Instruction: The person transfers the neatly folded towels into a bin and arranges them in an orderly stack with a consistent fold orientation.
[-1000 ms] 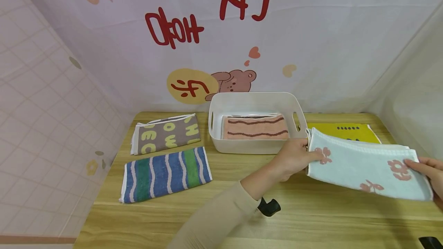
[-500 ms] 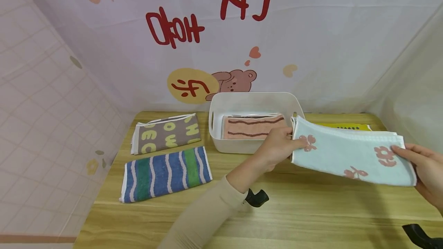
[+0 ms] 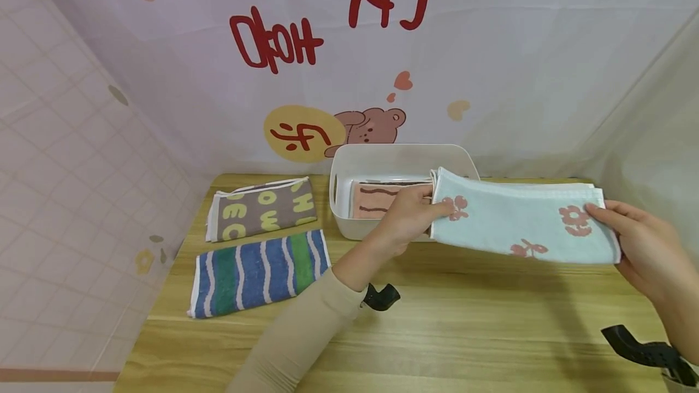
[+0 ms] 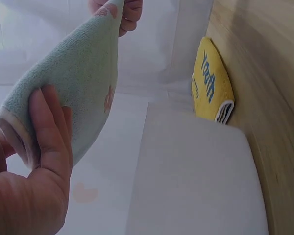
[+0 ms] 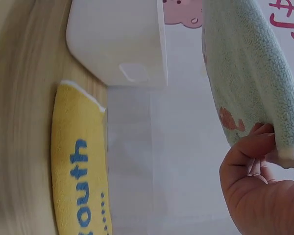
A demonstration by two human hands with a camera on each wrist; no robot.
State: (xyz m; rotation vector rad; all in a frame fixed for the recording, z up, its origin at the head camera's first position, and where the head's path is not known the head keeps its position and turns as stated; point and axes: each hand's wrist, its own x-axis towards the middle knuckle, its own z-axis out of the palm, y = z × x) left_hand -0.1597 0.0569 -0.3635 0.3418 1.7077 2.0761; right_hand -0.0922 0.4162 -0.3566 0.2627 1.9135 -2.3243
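Your left hand and right hand each pinched an end of the folded light blue towel, fingers and thumbs bent onto the cloth. In the head view, you held it above the table, its left end in front of part of the white basket. Only there could you see the pink towel inside the basket, plus the grey towel and the blue striped towel lying to the left. Your wrist views both showed the yellow towel beside the basket, out of sight in the head view. The right wrist view also gave you a handle slot in the basket's near side.
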